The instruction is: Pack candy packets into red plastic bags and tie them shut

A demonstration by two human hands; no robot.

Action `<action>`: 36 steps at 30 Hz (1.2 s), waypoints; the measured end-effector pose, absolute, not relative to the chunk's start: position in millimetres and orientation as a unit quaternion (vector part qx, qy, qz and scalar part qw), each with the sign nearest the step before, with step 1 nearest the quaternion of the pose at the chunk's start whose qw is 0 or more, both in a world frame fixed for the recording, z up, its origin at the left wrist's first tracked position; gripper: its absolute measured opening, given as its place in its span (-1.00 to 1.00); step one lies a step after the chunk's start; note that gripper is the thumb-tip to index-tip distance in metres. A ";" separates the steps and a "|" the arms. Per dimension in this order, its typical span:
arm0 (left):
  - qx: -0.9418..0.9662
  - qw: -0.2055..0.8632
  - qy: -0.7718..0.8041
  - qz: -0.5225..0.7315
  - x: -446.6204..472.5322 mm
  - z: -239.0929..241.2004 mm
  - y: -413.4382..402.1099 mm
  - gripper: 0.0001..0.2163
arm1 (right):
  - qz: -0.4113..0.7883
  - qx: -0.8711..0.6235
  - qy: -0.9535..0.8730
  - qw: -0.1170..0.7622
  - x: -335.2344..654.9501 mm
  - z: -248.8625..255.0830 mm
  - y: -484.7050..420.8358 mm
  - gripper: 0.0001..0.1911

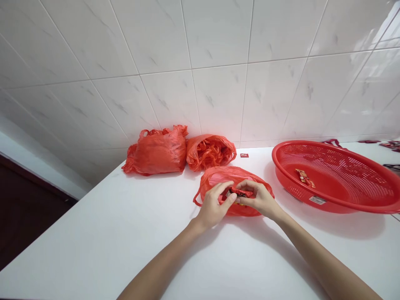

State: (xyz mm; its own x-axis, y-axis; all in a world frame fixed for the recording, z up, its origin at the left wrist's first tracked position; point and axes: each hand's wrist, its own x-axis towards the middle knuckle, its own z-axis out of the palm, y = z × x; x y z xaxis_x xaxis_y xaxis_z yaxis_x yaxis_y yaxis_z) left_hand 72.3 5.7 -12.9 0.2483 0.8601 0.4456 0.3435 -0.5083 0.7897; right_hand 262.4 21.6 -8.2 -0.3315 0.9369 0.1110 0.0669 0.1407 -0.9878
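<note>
Both my hands meet over a small red plastic bag [218, 177] lying on the white table [125, 233]. My left hand [215, 204] and my right hand [259, 198] pinch a small red wrapped packet [242, 192] between their fingertips, just above the bag's open mouth. The fingers of both hands are curled around it. What else lies inside the bag is hidden.
A tied red bag [156, 152] and an open red bag of red plastic [211, 152] sit against the tiled wall. A large red mesh basket [337, 200] on the right holds one small packet [304, 177]. A tiny red packet [244, 155] lies by the wall.
</note>
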 end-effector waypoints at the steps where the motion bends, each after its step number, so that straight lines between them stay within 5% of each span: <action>1: 0.717 0.336 0.410 0.452 73.5 -14.6 6.9 -0.74 | 0.530 -0.394 -0.623 0.419 261.7 -7.6 19.6 -0.65; 8: 0.558 0.523 0.399 0.506 69.1 -19.4 8.8 -0.71 | 0.571 -0.343 -0.583 0.465 261.7 -11.4 11.7 -0.70; 36: 0.415 0.598 0.417 0.545 70.1 -14.7 1.3 -0.62 | 0.606 -0.330 -0.525 0.499 264.2 -19.4 14.0 -0.70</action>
State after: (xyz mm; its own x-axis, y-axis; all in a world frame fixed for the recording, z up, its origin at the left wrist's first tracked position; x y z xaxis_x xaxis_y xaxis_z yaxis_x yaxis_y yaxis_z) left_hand 70.1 1.3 -14.7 0.0587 0.9972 -0.0467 -0.3052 0.0624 0.9503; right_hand 264.2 14.0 -19.4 -0.2843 0.9508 0.1234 -0.2576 0.0483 -0.9650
